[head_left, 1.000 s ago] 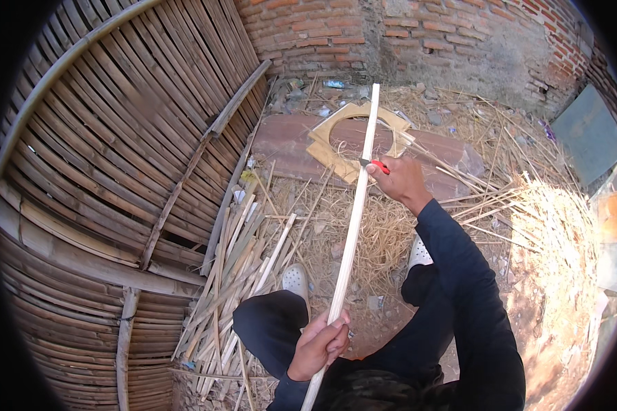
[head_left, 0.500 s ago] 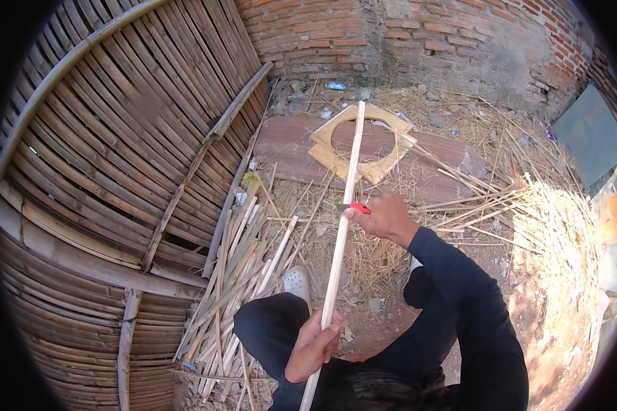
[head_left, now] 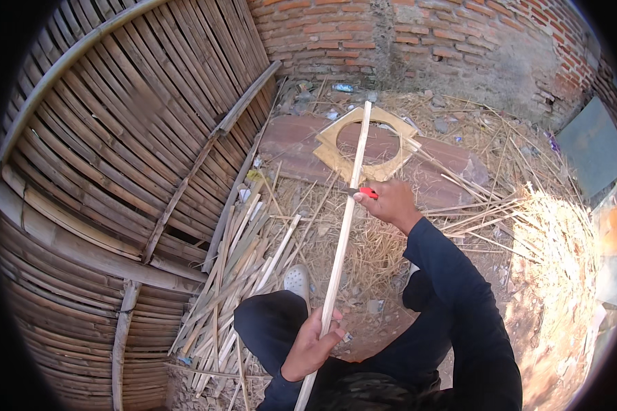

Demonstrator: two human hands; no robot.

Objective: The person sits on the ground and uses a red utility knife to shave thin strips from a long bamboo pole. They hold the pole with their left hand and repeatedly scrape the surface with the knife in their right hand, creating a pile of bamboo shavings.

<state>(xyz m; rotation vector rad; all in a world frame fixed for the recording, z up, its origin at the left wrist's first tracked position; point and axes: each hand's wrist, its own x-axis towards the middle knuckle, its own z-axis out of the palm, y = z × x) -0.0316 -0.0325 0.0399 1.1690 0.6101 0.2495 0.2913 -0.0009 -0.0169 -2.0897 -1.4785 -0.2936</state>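
A long pale bamboo strip (head_left: 341,257) slants up from my lap toward the brick wall. My left hand (head_left: 313,346) is closed around its lower part, close to my knee. In my right hand (head_left: 393,202) is a red-handled knife (head_left: 368,193), gripped in the fingers, its dark blade lying against the strip above the middle. The far end of the strip passes in front of a yellowish board with a round hole (head_left: 326,145).
Split bamboo strips (head_left: 219,301) lie heaped at my left, beside a slatted bamboo wall (head_left: 137,123). More strips (head_left: 490,216) and shavings cover the ground to the right. A reddish-brown slab (head_left: 288,146) lies under the board; a brick wall (head_left: 322,34) stands behind.
My right hand with the knife has moved a little farther up along the strip, away from me. My left hand keeps its hold on the lower part.
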